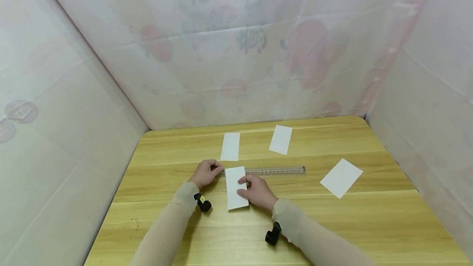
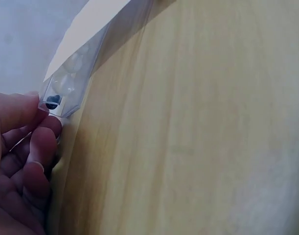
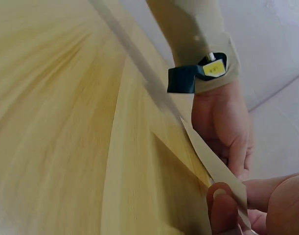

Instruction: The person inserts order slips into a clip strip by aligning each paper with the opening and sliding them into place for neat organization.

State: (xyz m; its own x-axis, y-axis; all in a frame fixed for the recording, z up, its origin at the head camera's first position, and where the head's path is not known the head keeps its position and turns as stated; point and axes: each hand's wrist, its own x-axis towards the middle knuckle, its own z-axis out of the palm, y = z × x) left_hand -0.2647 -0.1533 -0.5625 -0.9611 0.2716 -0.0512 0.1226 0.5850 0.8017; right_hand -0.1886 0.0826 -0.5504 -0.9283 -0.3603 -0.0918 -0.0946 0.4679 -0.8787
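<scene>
Near the middle of the table, my left hand (image 1: 207,173) pinches the left end of a long, narrow clear plastic tube (image 1: 275,170). In the left wrist view, pale round pieces and a small dark piece (image 2: 53,102) show inside that end of the tube (image 2: 83,90). A white paper card (image 1: 234,194) is held by my right hand (image 1: 257,192), thumb and fingers on its right edge. The card lies over part of the tube, and its lower edge is lifted off the wood in the right wrist view, where the card (image 3: 213,159) appears edge-on.
Two white cards lie behind the tube, one card (image 1: 230,147) at left and another card (image 1: 281,139) farther right. A third card (image 1: 341,178) lies turned at the right. Pale printed fabric walls (image 1: 236,65) enclose the wooden table (image 1: 332,233) on three sides.
</scene>
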